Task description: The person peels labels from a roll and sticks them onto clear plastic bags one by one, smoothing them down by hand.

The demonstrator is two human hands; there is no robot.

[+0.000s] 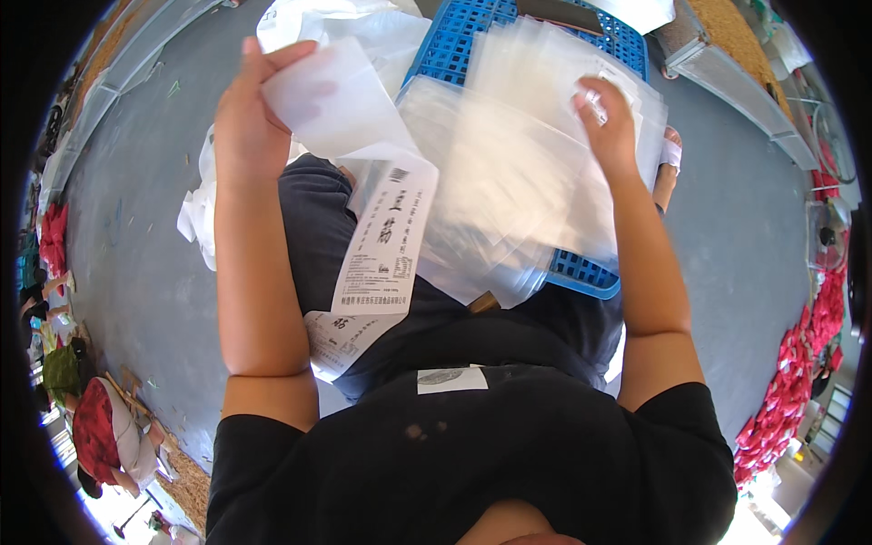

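My left hand [255,112], raised at the upper left, grips the blank end of a paper label strip [385,245]. The printed strip hangs in folds past my thigh and bears writing and printed codes. My right hand [608,126] is over the right side of a fanned stack of clear plastic bags [507,150]. Its curled fingertips are at a white printed label [623,88] on the top bag. Whether they pinch the label or only touch it is unclear. Beneath the bags is a blue plastic crate [449,48], its near rim showing below them.
A dark flat object [560,15] lies on the crate's far end. White plastic sacking [340,30] is beside the crate. Metal-sided troughs [736,75] of brown material flank the grey floor [150,225]. Red packets [783,395] are heaped at right; a person in red [102,429] bends at left.
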